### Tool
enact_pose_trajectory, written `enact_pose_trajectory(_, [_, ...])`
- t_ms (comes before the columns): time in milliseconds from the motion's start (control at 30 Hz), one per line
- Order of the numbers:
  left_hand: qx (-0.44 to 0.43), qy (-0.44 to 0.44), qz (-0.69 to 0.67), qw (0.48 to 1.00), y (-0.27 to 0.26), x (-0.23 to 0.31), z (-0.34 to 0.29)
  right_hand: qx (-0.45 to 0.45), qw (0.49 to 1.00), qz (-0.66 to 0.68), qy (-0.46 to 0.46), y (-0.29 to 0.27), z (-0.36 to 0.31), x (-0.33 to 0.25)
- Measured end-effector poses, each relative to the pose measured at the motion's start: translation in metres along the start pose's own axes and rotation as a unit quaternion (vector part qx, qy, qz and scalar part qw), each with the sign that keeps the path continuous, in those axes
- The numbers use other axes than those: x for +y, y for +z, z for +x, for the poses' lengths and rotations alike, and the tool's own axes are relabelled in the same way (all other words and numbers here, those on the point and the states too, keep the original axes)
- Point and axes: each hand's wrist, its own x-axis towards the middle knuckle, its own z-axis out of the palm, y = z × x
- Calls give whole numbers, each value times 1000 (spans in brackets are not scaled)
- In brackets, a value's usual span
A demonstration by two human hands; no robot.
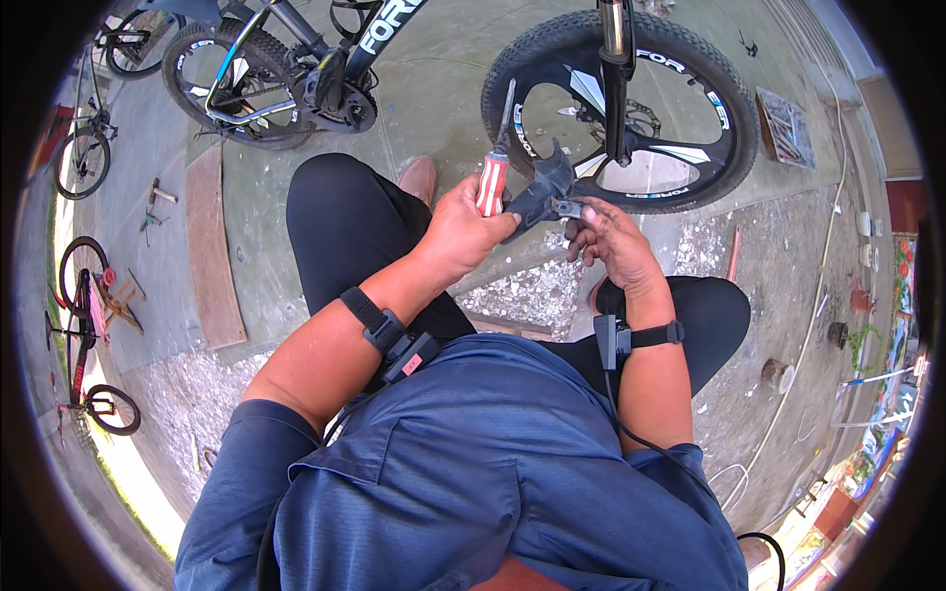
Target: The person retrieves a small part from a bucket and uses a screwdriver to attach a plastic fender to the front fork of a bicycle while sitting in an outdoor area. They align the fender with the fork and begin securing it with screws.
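My left hand is closed round a screwdriver with a red-and-white striped handle, its shaft pointing up and away. The same hand grips the near end of a black, curved part with a flared far end; its exact kind is unclear. At that part's right side sits a small grey metal bracket. My right hand has its thumb and forefinger at this bracket, the other fingers curled and dark with grime. Just beyond both hands stands a bicycle front wheel with a black fork.
The bicycle's frame and rear wheel extend to the far left. A shallow tray of tools lies right of the front wheel. On the left are a board, a hammer and other bicycles. A hose runs along the right.
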Motion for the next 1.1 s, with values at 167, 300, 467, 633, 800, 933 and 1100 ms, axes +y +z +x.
enact_pose_trajectory(167, [2,-4,-14,1000,0,0,0,1,1000,30,7,0,1,3])
enact_pose_trajectory(300, [8,-6,-20,1000,0,-2,1,-4,1000,-20,-19,3,0,4])
enact_pose_trajectory(467, [9,-9,-17,1000,1,2,0,63,993,-98,-7,13,3,5])
enact_pose_trajectory(633, [22,-9,-51,998,2,-2,1,153,985,-48,-65,27,11,21])
enact_pose_trajectory(800, [22,-15,-63,998,6,-2,0,203,973,-23,-110,39,16,26])
enact_pose_trajectory(933, [-4,-31,-66,997,9,-2,-2,222,965,-22,-135,36,20,29])
enact_pose_trajectory(1100, [-5,-43,-124,991,8,0,-1,185,970,-63,-147,23,20,24])
